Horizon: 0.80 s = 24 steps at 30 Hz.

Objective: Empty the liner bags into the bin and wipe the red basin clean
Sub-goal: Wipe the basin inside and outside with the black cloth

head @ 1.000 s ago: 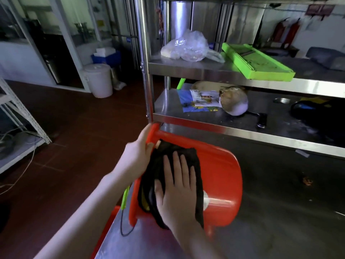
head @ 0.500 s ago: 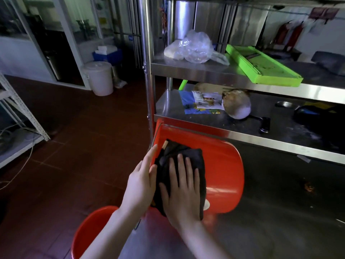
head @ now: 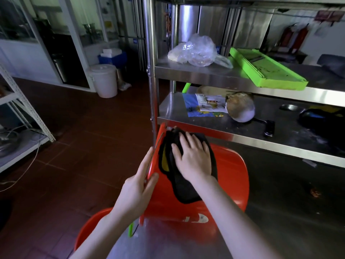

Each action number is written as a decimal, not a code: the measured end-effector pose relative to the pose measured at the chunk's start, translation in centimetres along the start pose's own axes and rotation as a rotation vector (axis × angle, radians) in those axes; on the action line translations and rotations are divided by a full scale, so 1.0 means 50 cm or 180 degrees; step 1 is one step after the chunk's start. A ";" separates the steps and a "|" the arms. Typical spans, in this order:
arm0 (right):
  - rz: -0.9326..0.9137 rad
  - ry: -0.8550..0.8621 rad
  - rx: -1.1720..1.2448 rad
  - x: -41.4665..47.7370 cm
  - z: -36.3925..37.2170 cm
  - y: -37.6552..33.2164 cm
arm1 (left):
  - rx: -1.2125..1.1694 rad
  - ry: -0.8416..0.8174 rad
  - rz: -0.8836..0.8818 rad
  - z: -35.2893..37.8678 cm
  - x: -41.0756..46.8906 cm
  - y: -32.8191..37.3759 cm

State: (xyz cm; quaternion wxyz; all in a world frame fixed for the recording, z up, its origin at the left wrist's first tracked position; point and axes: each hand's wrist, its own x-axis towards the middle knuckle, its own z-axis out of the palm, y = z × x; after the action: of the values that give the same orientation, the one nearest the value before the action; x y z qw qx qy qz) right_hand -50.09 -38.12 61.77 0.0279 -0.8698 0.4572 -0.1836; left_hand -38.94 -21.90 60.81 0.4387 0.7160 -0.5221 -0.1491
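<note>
L hand (head: 137, 191) at basin (head: 230, 176) rim, below shelf (head: 261, 142)

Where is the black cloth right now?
Head view, centre: the black cloth lies under the right hand, pressed against the wall of the tipped red basin, just right of its rim, which the left hand holds.

right hand (head: 194, 159) + black cloth (head: 186, 189): slide up red basin (head: 231, 176) wall to top rim | left hand (head: 138, 187): drops lower along rim
</note>
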 end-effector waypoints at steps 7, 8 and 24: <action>-0.0572 0.0488 0.0175 -0.184 0.049 -0.011 | 0.0235 0.0044 -0.0454 0.032 0.175 0.085; -0.0589 0.0437 0.0178 -0.205 0.059 -0.014 | 0.0394 0.0116 -0.0499 0.037 0.187 0.085; -0.0155 -0.0005 0.0195 -0.042 -0.011 0.014 | -0.0048 0.0165 -0.0314 0.035 0.135 0.050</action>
State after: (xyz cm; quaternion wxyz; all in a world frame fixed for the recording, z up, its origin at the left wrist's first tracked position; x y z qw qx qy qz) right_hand -51.91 -36.76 61.52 0.0504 -0.8795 0.4300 -0.1975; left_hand -38.89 -28.86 63.43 0.4496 0.7412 -0.4735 -0.1559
